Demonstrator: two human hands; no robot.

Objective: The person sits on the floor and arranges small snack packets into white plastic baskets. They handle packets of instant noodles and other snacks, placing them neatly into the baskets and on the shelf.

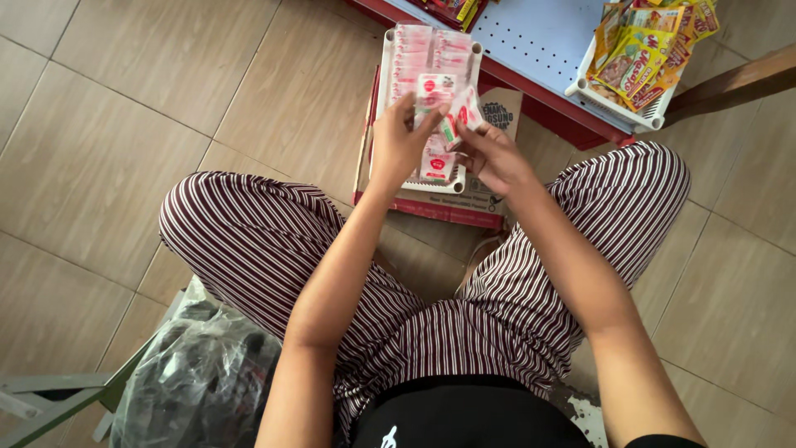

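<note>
Both hands, left hand and right hand, hold pink-and-white sachets above a white tray.

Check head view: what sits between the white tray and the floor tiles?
A flat cardboard box with a red edge lies under the white tray, on the floor tiles, as the head view shows.

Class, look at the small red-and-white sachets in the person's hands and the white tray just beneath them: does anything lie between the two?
Nothing visible does. Both the left hand and right hand hold the sachets directly over the white tray, which already holds rows of similar packets.
</note>
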